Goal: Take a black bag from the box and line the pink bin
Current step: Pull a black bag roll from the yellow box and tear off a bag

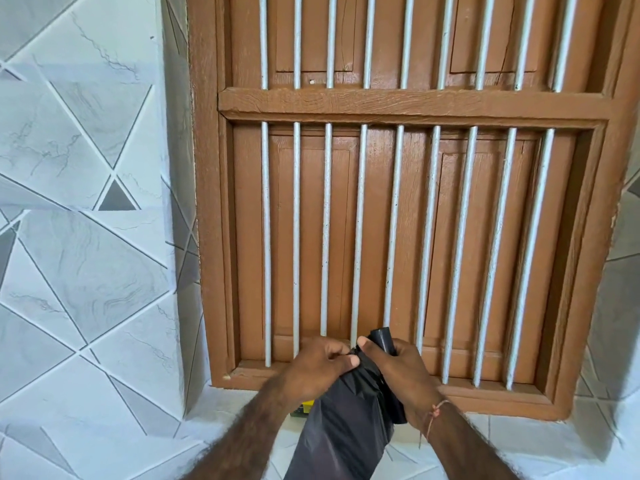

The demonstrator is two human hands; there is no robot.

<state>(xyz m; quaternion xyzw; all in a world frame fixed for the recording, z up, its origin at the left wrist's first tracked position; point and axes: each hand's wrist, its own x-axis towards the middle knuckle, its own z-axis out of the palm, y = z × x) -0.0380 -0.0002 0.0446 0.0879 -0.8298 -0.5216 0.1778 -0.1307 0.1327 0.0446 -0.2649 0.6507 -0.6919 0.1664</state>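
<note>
A black bag (341, 431) hangs down from both hands in front of a brown window. My left hand (317, 370) pinches its upper edge between thumb and fingers. My right hand (403, 379) grips the black roll of bags (382, 339), whose end sticks up above the fingers. The two hands almost touch at the top of the bag. A small piece of the green and yellow box (302, 409) shows on the sill under my left wrist. The pink bin is out of view.
A brown wooden window frame (412, 103) with white vertical bars (325, 230) fills the wall straight ahead. Grey-and-white patterned tiles (86, 237) cover the wall at left and the sill (242, 414) below the window.
</note>
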